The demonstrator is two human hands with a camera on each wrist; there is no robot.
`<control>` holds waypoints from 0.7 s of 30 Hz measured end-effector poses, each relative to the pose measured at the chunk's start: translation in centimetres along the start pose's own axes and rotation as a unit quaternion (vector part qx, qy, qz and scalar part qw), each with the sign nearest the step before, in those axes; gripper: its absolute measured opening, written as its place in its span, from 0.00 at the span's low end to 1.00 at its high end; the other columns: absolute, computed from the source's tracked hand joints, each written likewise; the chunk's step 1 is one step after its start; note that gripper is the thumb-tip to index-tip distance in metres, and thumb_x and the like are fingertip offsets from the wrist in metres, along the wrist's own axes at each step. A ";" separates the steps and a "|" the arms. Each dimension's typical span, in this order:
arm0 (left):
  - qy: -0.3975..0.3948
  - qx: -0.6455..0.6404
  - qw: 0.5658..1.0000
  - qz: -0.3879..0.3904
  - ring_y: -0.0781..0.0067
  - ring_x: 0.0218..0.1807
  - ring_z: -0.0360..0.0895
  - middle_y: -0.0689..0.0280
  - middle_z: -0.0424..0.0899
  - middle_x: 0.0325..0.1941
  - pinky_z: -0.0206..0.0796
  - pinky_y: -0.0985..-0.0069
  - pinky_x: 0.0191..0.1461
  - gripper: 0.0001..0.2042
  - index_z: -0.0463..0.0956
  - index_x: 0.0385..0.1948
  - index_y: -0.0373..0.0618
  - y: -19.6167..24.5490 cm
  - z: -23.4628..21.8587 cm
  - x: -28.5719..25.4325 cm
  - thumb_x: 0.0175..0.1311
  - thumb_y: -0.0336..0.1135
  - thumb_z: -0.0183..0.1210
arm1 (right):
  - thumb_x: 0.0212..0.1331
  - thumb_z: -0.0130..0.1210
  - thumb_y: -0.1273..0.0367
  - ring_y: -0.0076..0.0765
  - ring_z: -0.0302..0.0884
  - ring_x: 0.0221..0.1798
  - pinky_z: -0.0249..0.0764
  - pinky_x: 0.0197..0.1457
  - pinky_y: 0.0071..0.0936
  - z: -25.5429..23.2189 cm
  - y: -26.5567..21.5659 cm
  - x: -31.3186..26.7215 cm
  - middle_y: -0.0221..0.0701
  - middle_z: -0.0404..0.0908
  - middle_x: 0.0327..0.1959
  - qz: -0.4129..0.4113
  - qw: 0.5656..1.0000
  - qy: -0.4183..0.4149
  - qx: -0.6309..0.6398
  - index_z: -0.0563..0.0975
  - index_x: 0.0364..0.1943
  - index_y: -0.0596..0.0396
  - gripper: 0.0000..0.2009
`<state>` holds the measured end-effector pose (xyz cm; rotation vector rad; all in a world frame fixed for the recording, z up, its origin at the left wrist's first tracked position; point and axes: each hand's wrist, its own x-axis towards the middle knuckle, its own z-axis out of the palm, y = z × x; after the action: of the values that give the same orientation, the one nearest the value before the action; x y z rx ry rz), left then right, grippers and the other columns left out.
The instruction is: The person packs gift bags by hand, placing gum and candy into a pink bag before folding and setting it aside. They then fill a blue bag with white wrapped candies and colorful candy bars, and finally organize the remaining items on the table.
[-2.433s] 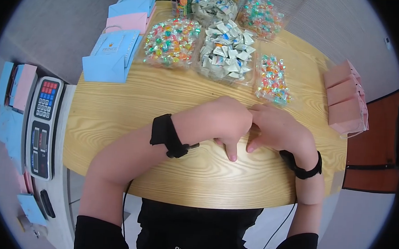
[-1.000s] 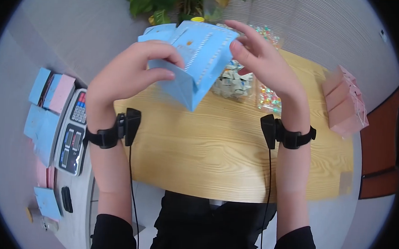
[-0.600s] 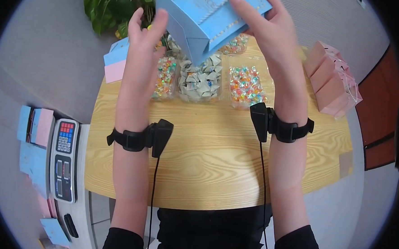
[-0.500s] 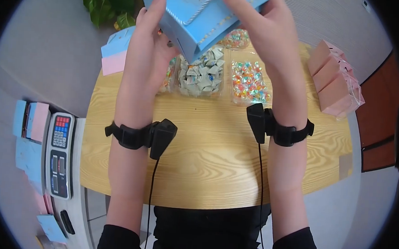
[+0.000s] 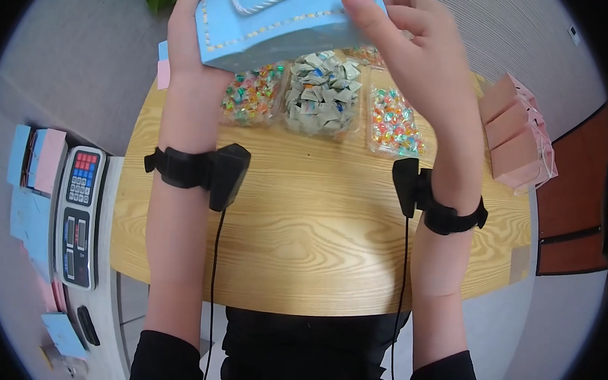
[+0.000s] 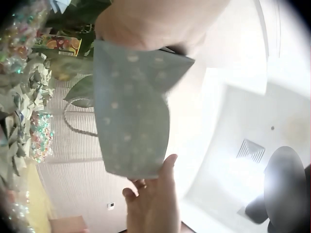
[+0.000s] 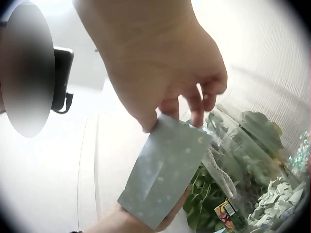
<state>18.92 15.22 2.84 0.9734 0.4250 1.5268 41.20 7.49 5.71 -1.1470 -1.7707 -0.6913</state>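
A light blue paper gift bag (image 5: 285,17) with a white rope handle and a dashed border is held up over the far part of the table, cut off by the head view's top edge. My left hand (image 5: 190,43) grips its left end. At the right end my right hand (image 5: 424,59) pinches it, thumb on the near face and fingers behind. The left wrist view shows a dotted side of the bag (image 6: 131,114) between both hands. From the right wrist, the right fingers hold one end of the bag (image 7: 167,170), the left hand the other.
Clear trays of wrapped candies (image 5: 250,94), white-wrapped sweets (image 5: 322,98) and more candies (image 5: 397,122) stand at the table's back. Pink paper bags (image 5: 520,132) line the right edge. Left of the wooden table (image 5: 302,224) are a scale (image 5: 79,216) and folded blue bags (image 5: 30,224).
Both hands have gone from the table's middle to the blue bag at the back left and lifted it. The bag has since turned, and the left hand has shifted to its left end.
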 end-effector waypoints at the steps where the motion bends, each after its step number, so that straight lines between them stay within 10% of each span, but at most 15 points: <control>1: 0.001 0.000 1.000 0.001 0.60 0.55 0.78 0.56 0.77 0.57 0.72 0.62 0.57 0.25 0.65 0.61 0.38 0.0 0.0 0.2 0.67 0.43 0.52 | 0.62 0.59 0.59 0.20 0.70 0.31 0.66 0.33 0.20 -0.2 0.6 0.2 0.30 0.80 0.31 0.092 0.976 -0.140 0.139 0.82 0.35 0.60 0.15; 3: -0.197 -0.121 0.973 -0.021 0.55 0.62 0.73 0.48 0.73 0.62 0.66 0.64 0.65 0.27 0.63 0.62 0.34 -0.1 0.3 0.7 0.65 0.41 0.55 | 0.64 0.59 0.54 0.15 0.65 0.24 0.60 0.26 0.18 -0.6 2.1 0.2 0.24 0.79 0.26 0.178 0.906 -0.272 0.272 0.83 0.34 0.56 0.18; 6: -0.016 0.007 1.000 0.003 0.61 0.55 0.78 0.56 0.77 0.57 0.73 0.64 0.57 0.25 0.65 0.61 0.39 -0.2 -0.4 0.0 0.68 0.45 0.52 | 0.65 0.57 0.54 0.15 0.58 0.24 0.53 0.24 0.22 -1.0 3.2 -0.1 0.24 0.76 0.22 0.169 0.878 -0.329 0.305 0.84 0.27 0.56 0.20; 8: -0.034 -0.012 0.999 -0.011 0.61 0.56 0.78 0.55 0.77 0.57 0.73 0.64 0.57 0.25 0.65 0.61 0.38 -0.3 0.2 -0.4 0.68 0.45 0.52 | 0.68 0.53 0.53 0.16 0.60 0.25 0.55 0.25 0.23 -1.8 2.8 0.5 0.26 0.78 0.25 0.287 0.870 -0.159 0.369 0.83 0.30 0.56 0.20; 12: -0.093 -0.010 0.995 -0.038 0.63 0.57 0.79 0.54 0.78 0.57 0.74 0.65 0.59 0.25 0.65 0.62 0.37 -0.9 1.2 -0.8 0.69 0.44 0.51 | 0.59 0.60 0.71 0.22 0.75 0.35 0.71 0.37 0.21 -0.9 3.3 0.6 0.33 0.81 0.32 0.205 0.902 0.003 0.380 0.82 0.37 0.63 0.09; 16: -0.106 0.022 0.992 -0.063 0.65 0.54 0.81 0.54 0.79 0.55 0.77 0.67 0.54 0.24 0.66 0.61 0.35 -1.3 1.9 -1.6 0.69 0.43 0.51 | 0.57 0.59 0.76 0.22 0.77 0.35 0.72 0.37 0.23 -2.7 1.5 0.5 0.32 0.84 0.32 0.159 0.897 -0.157 0.381 0.80 0.40 0.66 0.09; 18: -0.116 0.037 0.990 -0.070 0.67 0.50 0.83 0.53 0.81 0.52 0.80 0.72 0.47 0.23 0.69 0.58 0.34 -1.5 2.4 -1.9 0.68 0.43 0.52 | 0.56 0.60 0.75 0.24 0.78 0.32 0.73 0.35 0.26 -1.6 0.2 -1.0 0.33 0.85 0.30 0.180 0.920 -0.055 0.344 0.81 0.38 0.65 0.08; 21: -0.082 0.089 0.990 -0.065 0.69 0.47 0.84 0.54 0.82 0.51 0.80 0.74 0.45 0.22 0.71 0.55 0.34 -2.0 3.7 -2.8 0.68 0.43 0.54 | 0.72 0.44 0.60 0.20 0.76 0.36 0.73 0.40 0.21 -1.7 3.1 -3.8 0.30 0.83 0.37 -0.032 0.940 -0.185 0.286 0.81 0.43 0.60 0.18</control>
<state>22.83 12.04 2.53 1.1779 0.5029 1.2954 45.38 5.84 3.05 -0.8483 -2.1357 0.0347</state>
